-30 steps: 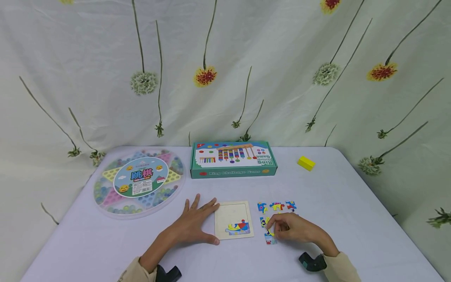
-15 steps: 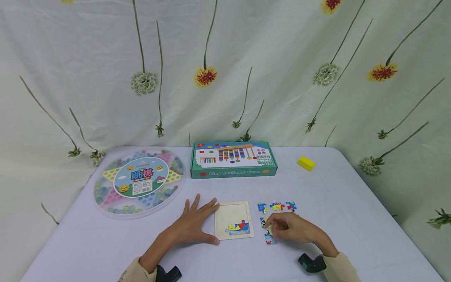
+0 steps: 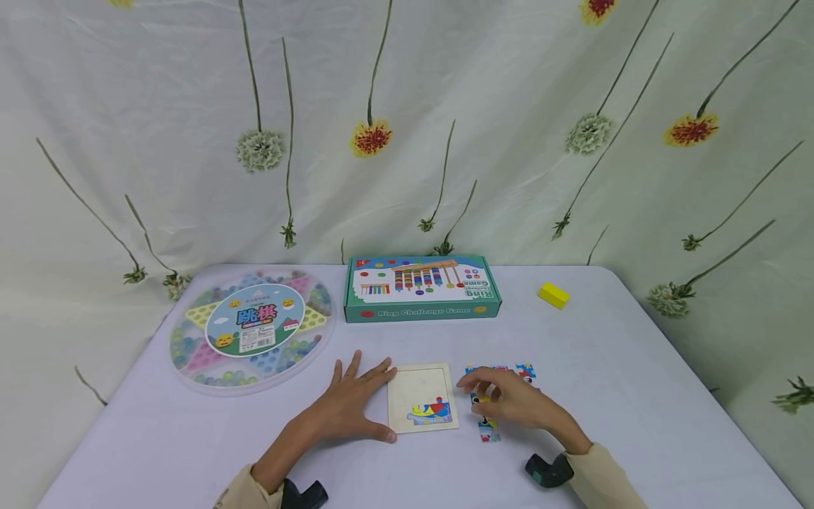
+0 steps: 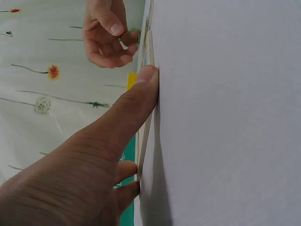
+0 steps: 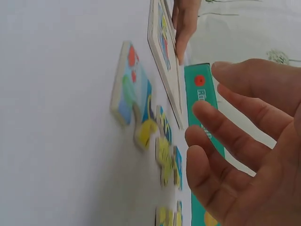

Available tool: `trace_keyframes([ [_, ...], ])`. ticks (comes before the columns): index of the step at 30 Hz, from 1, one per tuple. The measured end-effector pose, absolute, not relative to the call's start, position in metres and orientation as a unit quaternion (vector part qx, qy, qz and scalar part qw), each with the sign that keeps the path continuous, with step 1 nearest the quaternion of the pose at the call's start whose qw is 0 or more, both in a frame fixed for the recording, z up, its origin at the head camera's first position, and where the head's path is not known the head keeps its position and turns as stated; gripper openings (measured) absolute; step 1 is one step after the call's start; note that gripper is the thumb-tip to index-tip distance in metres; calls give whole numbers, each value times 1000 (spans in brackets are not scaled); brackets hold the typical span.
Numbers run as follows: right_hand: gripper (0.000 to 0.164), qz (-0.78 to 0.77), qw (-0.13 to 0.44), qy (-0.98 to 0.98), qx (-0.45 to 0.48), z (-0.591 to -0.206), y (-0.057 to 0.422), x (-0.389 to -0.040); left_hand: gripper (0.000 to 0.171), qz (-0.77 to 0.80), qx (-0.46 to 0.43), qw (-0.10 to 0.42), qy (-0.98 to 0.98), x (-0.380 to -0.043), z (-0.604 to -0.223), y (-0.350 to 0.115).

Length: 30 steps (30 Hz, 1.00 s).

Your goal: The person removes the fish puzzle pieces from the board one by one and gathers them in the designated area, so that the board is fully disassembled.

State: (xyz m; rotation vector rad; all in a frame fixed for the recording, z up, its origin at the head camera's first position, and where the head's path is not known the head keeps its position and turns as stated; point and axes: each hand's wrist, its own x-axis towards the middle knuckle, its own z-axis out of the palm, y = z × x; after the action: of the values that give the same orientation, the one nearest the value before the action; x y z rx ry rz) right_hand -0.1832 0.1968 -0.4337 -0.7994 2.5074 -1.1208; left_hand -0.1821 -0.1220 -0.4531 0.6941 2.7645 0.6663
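Observation:
A square wooden puzzle tray (image 3: 413,382) lies flat, a few joined colourful puzzle pieces (image 3: 430,411) in its lower right corner. My left hand (image 3: 348,403) is spread along the tray's left side, thumb at the near corner and a fingertip near the far one. In the left wrist view, the thumb (image 4: 127,110) touches the tray's edge. Just right of the tray, my right hand (image 3: 511,403) hovers over the loose pieces (image 3: 489,433), its fingers loosely bent. The right wrist view shows nothing in that hand, with a crab piece (image 5: 134,84) beside it. Some loose pieces are partly hidden beneath the hand.
Behind the tray stands a green Ring Challenge Game box (image 3: 422,290). A round Chinese checkers set (image 3: 254,329) lies at the left, and a yellow block (image 3: 554,295) sits at the back right. A flowered cloth (image 3: 509,106) hangs behind the white table (image 3: 604,367).
My right hand has lifted from the lower loose pieces and shifted up and left toward the tray, its fingers spreading a little. The left hand and the tray have stayed still.

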Motion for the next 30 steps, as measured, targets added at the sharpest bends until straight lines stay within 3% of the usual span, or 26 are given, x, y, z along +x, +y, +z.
trace_keyframes([
  [14,38,-371,179,851,-326,-433,159,-194,107,223,234,110,940,-183,-455,-122],
  [30,29,-334,168,860,-346,-443,147,-197,106,225,231,107,941,-183,-454,-121],
])
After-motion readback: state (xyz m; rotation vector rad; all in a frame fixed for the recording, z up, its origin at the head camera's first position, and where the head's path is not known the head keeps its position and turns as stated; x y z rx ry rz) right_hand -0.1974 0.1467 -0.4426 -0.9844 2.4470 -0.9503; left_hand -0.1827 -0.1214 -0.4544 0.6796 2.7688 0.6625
